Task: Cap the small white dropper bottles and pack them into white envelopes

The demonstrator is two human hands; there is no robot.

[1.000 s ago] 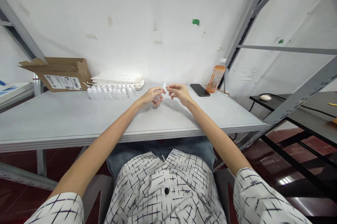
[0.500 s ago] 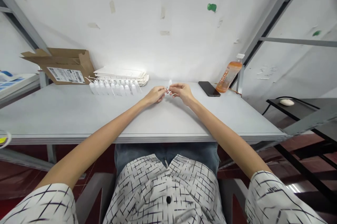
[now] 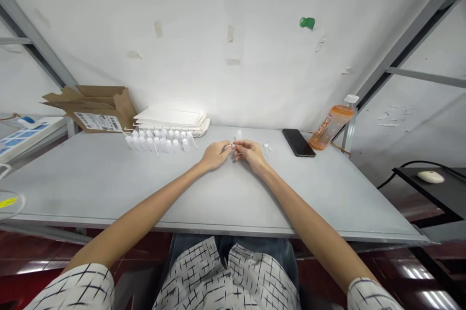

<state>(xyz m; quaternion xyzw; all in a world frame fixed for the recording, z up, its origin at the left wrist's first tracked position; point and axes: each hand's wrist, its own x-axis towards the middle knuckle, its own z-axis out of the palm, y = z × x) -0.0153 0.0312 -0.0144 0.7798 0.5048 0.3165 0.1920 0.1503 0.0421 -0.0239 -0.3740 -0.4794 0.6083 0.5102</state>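
Note:
My left hand (image 3: 216, 155) and my right hand (image 3: 251, 154) meet over the middle of the tabletop, fingertips pinched together. Between them is a small white piece (image 3: 233, 146), mostly covered by the fingers. Just beyond the fingertips stands or lies a translucent white piece (image 3: 238, 134); whether it joins the held one I cannot tell. Right of my right hand, a small white part with thin strings (image 3: 266, 147) rests on the table. To the left, several small white bottles (image 3: 160, 144) stand in rows, with thin white ties about their tops.
Behind the bottles lies a stack of white paper sheets or envelopes (image 3: 171, 117), beside an open cardboard box (image 3: 98, 108). A black phone (image 3: 298, 143) and a tilted bottle of orange drink (image 3: 334, 124) are at the right. The grey table (image 3: 218, 198) meets the wall behind.
The view has shifted, so the table sits lower in the picture. The small white part beside my right hand now shows. Both hands stay together at the pinched piece.

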